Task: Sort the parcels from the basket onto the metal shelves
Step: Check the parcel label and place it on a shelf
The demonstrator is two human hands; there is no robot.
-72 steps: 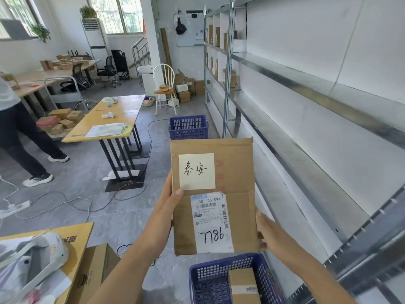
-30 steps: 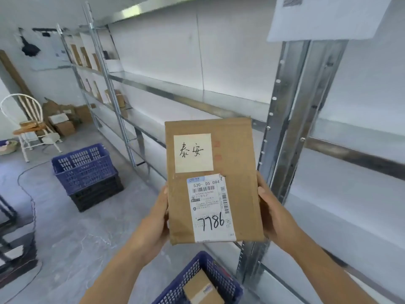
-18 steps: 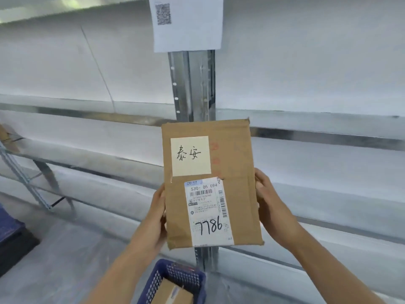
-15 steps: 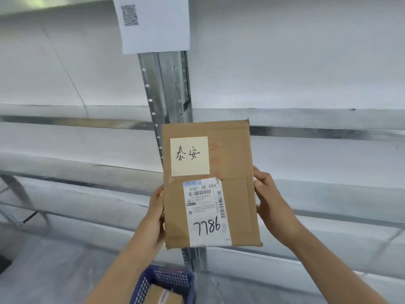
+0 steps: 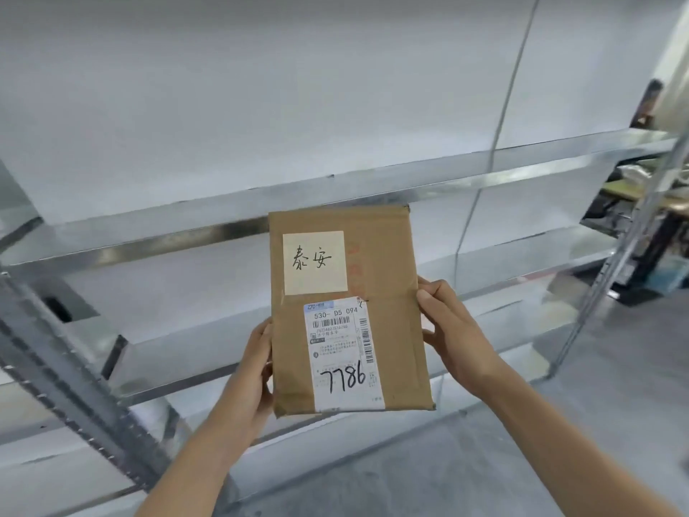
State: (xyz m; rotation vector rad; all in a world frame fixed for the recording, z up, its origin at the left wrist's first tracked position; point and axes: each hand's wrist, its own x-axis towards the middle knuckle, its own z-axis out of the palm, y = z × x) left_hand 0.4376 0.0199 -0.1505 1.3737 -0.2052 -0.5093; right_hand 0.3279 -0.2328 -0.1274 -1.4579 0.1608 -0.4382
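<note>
Head view gives me a flat brown parcel (image 5: 348, 311) held upright in front of the metal shelves (image 5: 466, 169). It looks light and fairly stiff, easy to bend at the corners, so I judge the long edges the best hold. My left hand (image 5: 257, 367) grips its left edge and my right hand (image 5: 453, 330) pinches its right edge; the parcel sits between them, labels facing me.

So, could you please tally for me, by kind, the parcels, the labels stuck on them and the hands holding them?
Brown parcel: 1
Labels on it: 2, a cream handwritten note and a white shipping label
Hands gripping it: 2, left hand and right hand
Total: 5
</note>
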